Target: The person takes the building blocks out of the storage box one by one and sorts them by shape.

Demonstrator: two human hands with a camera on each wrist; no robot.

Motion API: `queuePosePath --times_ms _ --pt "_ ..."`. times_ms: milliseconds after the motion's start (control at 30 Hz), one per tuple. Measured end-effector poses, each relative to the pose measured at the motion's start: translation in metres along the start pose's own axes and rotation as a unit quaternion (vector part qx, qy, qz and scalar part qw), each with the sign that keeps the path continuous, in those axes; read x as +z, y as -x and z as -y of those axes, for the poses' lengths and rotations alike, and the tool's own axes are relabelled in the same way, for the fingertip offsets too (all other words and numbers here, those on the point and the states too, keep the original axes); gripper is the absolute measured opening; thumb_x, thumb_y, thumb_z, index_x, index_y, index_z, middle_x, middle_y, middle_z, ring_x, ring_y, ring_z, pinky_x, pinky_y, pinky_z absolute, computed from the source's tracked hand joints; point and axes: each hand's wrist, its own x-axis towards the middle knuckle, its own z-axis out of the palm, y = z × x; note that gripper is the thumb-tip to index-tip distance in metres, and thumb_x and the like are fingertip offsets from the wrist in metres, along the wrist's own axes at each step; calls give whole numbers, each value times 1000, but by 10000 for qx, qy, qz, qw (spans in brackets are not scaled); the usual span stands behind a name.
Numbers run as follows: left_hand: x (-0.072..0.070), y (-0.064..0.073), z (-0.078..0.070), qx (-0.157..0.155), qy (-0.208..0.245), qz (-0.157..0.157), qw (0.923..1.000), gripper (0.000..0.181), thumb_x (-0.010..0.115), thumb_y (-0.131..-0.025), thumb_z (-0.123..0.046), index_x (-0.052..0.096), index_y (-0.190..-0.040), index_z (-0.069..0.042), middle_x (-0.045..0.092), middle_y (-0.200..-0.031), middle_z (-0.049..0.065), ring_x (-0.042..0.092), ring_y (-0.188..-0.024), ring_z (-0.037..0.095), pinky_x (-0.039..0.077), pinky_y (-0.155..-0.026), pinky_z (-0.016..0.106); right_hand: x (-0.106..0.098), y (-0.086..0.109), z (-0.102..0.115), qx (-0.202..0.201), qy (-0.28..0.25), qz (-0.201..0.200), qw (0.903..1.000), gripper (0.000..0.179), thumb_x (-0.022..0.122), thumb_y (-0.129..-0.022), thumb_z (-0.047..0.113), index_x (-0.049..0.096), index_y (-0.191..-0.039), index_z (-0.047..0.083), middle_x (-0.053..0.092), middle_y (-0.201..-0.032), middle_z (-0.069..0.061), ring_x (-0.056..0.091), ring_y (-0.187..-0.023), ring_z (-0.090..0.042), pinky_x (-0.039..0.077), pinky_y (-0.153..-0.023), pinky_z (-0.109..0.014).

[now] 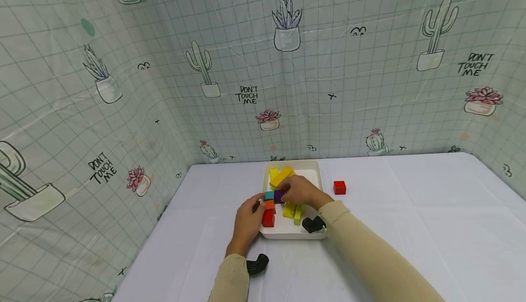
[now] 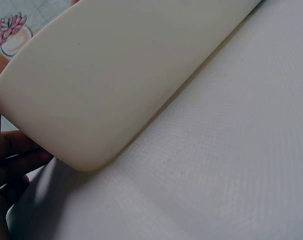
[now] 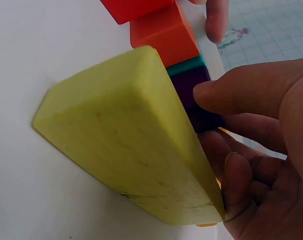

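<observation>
My right hand point(image 1: 299, 190) reaches into a white tray point(image 1: 291, 236) and pinches a purple block point(image 1: 279, 197) between thumb and fingers. The purple block stands beside a teal block point(image 1: 269, 195). Toward me from the teal one, an orange block point(image 1: 269, 206) and a red block point(image 1: 268, 220) line the tray's left side. My left hand point(image 1: 245, 222) is at the left rim, its fingertips close to the teal and orange blocks. The left wrist view has its fingers point(image 2: 21, 162) outside the tray wall. A large yellow-green block point(image 3: 126, 135) fills the right wrist view, close to my right fingers.
Yellow blocks point(image 1: 282, 176) lie at the tray's far end, and smaller yellow pieces point(image 1: 289, 209) lie nearer me. One red block point(image 1: 339, 187) sits on the white tablecloth point(image 1: 402, 220) right of the tray. Black wrist devices point(image 1: 257, 264) show at both cuffs. A printed cloth point(image 1: 320, 74) hangs behind.
</observation>
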Motion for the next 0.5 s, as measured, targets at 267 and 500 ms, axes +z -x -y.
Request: queuePosePath --times_ms 267,500 --pt "1 0 1 32 75 25 10000 37 57 -103 -26 62 -139 -22 62 -132 6 56 -124 28 45 -104 49 1 2 1 -16 218 -13 9998 29 76 -85 5 74 -114 7 69 -101 -2 60 -92 -21 55 -88 -36" --pt "1 -1 1 72 29 -22 10000 36 57 -102 -24 63 -137 -23 64 -127 5 57 -119 26 45 -103 49 0 3 2 -105 226 -198 9995 28 74 -87 8 72 -115 5 68 -103 -4 61 -91 -21 56 -87 -35"
